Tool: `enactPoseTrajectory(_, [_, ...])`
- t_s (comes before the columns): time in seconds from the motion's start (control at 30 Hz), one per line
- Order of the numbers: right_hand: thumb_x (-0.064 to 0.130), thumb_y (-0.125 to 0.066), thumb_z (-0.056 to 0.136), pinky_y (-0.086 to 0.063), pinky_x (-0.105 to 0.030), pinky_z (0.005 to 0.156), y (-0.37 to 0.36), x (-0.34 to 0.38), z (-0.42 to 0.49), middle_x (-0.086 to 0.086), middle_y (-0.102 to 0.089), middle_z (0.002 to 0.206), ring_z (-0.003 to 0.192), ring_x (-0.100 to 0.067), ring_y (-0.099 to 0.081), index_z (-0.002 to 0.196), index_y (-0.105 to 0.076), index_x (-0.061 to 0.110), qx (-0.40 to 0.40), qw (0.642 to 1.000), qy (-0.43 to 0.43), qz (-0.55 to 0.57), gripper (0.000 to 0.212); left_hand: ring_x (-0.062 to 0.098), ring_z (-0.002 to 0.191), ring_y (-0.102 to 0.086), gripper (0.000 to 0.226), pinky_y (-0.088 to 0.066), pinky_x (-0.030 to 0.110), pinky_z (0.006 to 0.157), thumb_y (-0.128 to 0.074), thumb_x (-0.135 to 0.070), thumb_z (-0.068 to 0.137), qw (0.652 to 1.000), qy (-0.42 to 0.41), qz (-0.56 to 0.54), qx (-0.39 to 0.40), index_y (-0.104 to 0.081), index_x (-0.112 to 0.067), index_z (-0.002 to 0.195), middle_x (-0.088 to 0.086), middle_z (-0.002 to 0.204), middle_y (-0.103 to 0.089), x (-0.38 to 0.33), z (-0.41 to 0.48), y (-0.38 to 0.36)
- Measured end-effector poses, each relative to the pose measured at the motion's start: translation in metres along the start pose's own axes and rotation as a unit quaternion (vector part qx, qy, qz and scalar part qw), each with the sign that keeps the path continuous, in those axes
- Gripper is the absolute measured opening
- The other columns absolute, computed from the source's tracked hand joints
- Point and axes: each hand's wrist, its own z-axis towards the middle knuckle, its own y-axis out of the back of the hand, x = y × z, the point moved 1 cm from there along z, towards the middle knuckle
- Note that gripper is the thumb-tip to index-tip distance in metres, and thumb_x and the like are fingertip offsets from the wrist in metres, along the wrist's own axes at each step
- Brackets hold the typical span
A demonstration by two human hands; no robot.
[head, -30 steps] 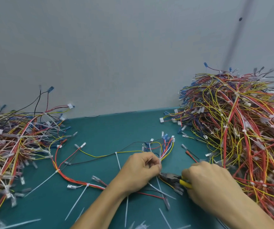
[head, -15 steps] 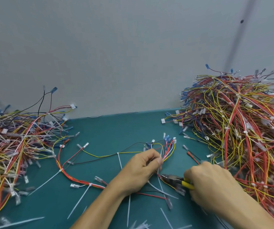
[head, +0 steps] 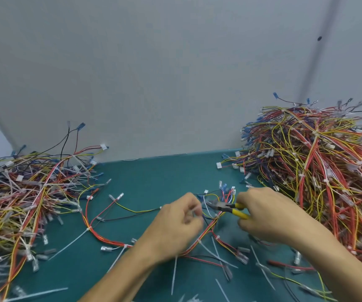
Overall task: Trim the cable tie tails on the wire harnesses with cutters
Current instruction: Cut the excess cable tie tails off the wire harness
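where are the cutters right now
In the head view the cutters sit just right of centre over the green mat, yellow handles gripped in the right hand, nose toward the left hand holding the harness.

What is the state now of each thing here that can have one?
left hand: curled round wires of the harness
right hand: grips the cutters by yellow handles
cutters: nose toward left hand; jaws blurred
harness: spread on the mat, some tie tails untrimmed
cut tails: lying loose on the mat
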Motion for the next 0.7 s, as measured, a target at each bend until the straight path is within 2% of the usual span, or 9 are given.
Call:
enactPoseTrajectory(0.07, [0.036,-0.054,0.085,-0.048,-0.033,0.072,0.003,0.002,0.008,-0.001,-0.057,0.092,0.094,-0.026,-0.057,0.098,-0.058,0.021,-0.011,1.0,0.004,0.011,0.02,0.003,0.06,-0.04,0.014,-0.032,0.012,0.057,-0.055,-0.019,0.077,0.994,-0.065,0.088,0.014,-0.05,-0.031,0.083,-0.017,0.061,-0.044,0.001,-0.014,-0.006])
enactPoseTrajectory(0.13, [0.036,-0.053,0.085,-0.044,-0.032,0.067,0.002,0.005,0.011,0.0,-0.055,0.085,0.091,-0.027,-0.057,0.091,-0.056,0.021,-0.023,0.999,0.013,0.023,0.016,0.001,0.083,-0.048,0.016,-0.041,0.016,0.077,-0.052,-0.02,0.083,0.976,-0.11,0.187,0.029,-0.053,-0.028,0.096,-0.017,0.084,-0.053,0.008,-0.023,-0.015])
enactPoseTrajectory(0.2, [0.035,-0.052,0.085,-0.042,-0.032,0.066,-0.002,0.01,0.012,0.001,-0.052,0.081,0.089,-0.028,-0.056,0.089,-0.055,0.02,-0.035,0.999,0.024,0.03,0.015,0.01,0.102,-0.048,0.022,-0.036,0.024,0.099,-0.045,-0.021,0.089,0.966,-0.109,0.231,0.035,-0.051,-0.023,0.11,-0.009,0.104,-0.055,0.017,-0.027,-0.023])
enactPoseTrajectory(0.27, [0.034,-0.052,0.086,-0.045,-0.034,0.069,-0.006,0.014,0.013,0.002,-0.05,0.083,0.088,-0.028,-0.053,0.088,-0.054,0.02,-0.037,0.997,0.048,0.049,0.014,0.014,0.106,-0.048,0.028,-0.028,0.021,0.106,-0.043,-0.019,0.09,0.965,-0.106,0.236,0.034,-0.051,-0.023,0.116,-0.005,0.109,-0.055,0.021,-0.028,-0.028])
enactPoseTrajectory(0.37, [0.028,-0.056,0.081,-0.046,-0.037,0.074,-0.016,0.024,0.014,0.004,-0.049,0.088,0.089,-0.025,-0.052,0.081,-0.049,0.022,-0.018,0.988,0.098,0.117,0.01,0.018,0.098,-0.056,0.026,-0.04,0.023,0.095,-0.05,-0.015,0.087,0.96,-0.105,0.26,0.021,-0.059,-0.018,0.112,-0.001,0.1,-0.06,0.02,-0.029,-0.031])
enactPoseTrajectory(0.43, [0.024,-0.058,0.078,-0.045,-0.035,0.07,-0.026,0.029,0.015,0.0,-0.056,0.083,0.083,-0.025,-0.052,0.083,-0.053,0.015,0.005,0.98,0.105,0.17,0.011,0.019,0.077,-0.062,0.017,-0.048,0.024,0.078,-0.068,-0.01,0.075,0.956,-0.108,0.274,0.002,-0.066,-0.014,0.091,-0.001,0.08,-0.061,0.019,-0.03,-0.032])
enactPoseTrajectory(0.53, [0.023,-0.058,0.077,-0.041,-0.034,0.063,-0.038,0.034,0.016,-0.008,-0.058,0.076,0.077,-0.025,-0.05,0.084,-0.056,0.011,0.032,0.971,0.095,0.217,0.014,0.017,0.059,-0.059,0.024,-0.042,0.019,0.067,-0.084,-0.008,0.06,0.955,-0.115,0.272,-0.037,-0.064,-0.015,0.07,-0.002,0.064,-0.055,0.018,-0.032,-0.034])
enactPoseTrajectory(0.63, [0.022,-0.06,0.075,-0.039,-0.03,0.059,-0.041,0.03,0.019,-0.006,-0.057,0.073,0.07,-0.018,-0.049,0.079,-0.056,0.013,0.044,0.967,0.071,0.242,0.011,0.018,0.058,-0.056,0.019,-0.043,0.021,0.066,-0.081,-0.009,0.065,0.959,-0.104,0.26,-0.044,-0.062,-0.012,0.067,-0.001,0.063,-0.054,0.017,-0.033,-0.034])
enactPoseTrajectory(0.7, [0.022,-0.063,0.074,-0.039,-0.027,0.058,-0.04,0.026,0.02,-0.005,-0.059,0.071,0.064,-0.012,-0.048,0.077,-0.058,0.016,0.059,0.959,0.051,0.274,0.008,0.012,0.058,-0.05,0.016,-0.039,0.022,0.059,-0.072,-0.014,0.077,0.975,-0.057,0.197,-0.082,-0.06,-0.014,0.067,-0.005,0.063,-0.051,0.015,-0.031,-0.031])
